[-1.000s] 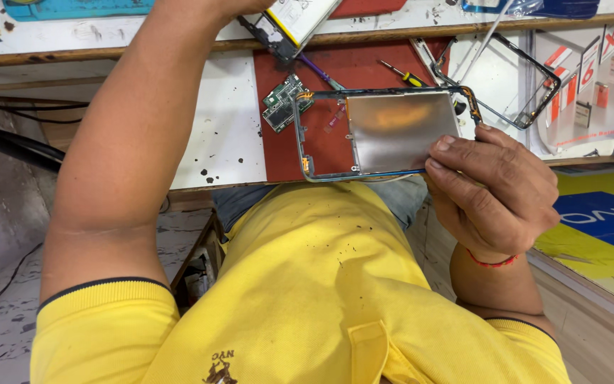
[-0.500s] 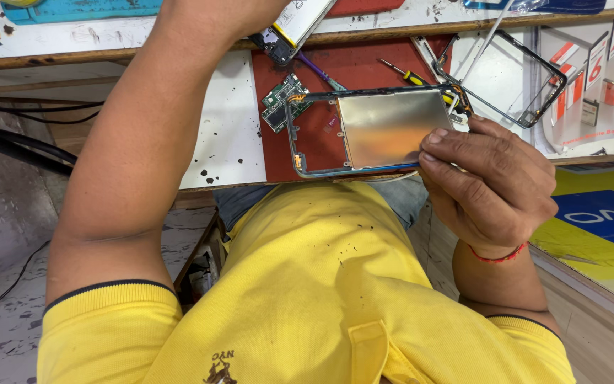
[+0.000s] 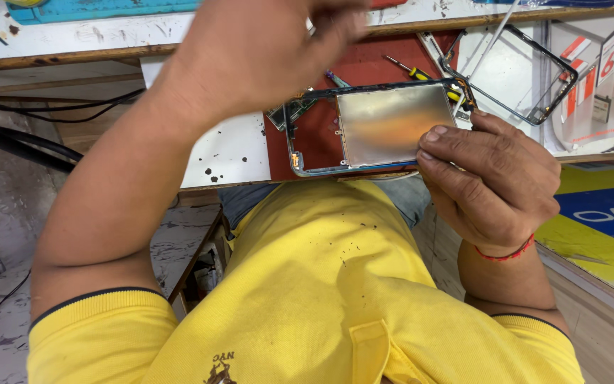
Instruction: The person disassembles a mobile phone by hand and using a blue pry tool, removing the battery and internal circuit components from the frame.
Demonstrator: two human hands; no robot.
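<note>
My right hand (image 3: 492, 185) grips the right edge of a phone's middle frame (image 3: 392, 124), a dark rim with a dull silver metal plate in it, and holds it flat just above the bench's front edge. My left hand (image 3: 264, 50) is raised over the bench to the upper left of the frame. It is blurred with its fingers curled. Whether anything is in it does not show. A small circuit board (image 3: 289, 114) lies just behind the frame's left end, partly hidden by it.
A red work mat (image 3: 364, 71) lies under the frame, with a yellow-handled screwdriver (image 3: 421, 73) on it. A second, empty phone rim (image 3: 556, 99) lies at the right on the speckled white bench (image 3: 229, 149). Black cables (image 3: 23, 142) run at the left.
My left hand has drawn back from the far edge of the bench toward the held frame. My right hand has kept its grip on the frame, which stays almost level.
</note>
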